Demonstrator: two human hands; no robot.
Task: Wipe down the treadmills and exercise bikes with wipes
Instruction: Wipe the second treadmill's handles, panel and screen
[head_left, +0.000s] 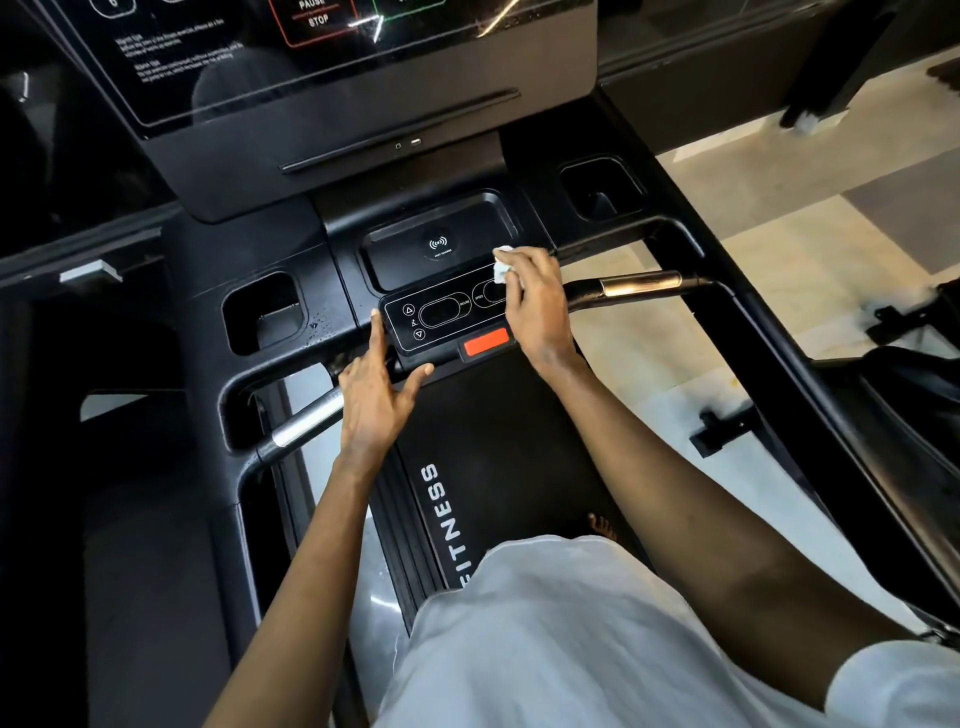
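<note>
I stand on a black treadmill, its belt (498, 457) marked FITNESS below me. My right hand (535, 301) holds a small white wipe (502, 265) and presses it on the right part of the control panel (441, 317), at the edge of the phone tray (436, 244). My left hand (376, 389) lies open against the panel's left edge and the front handlebar, index finger pointing up along the panel. A red stop tab (487, 342) sits under the panel between both hands.
The big console screen (322, 52) rises behind the tray. Cup holders (265, 312) (600, 189) flank the panel. A metal-sleeved grip bar (639, 286) runs right, another (306, 421) left. Tiled floor and another machine's base (727, 426) lie to the right.
</note>
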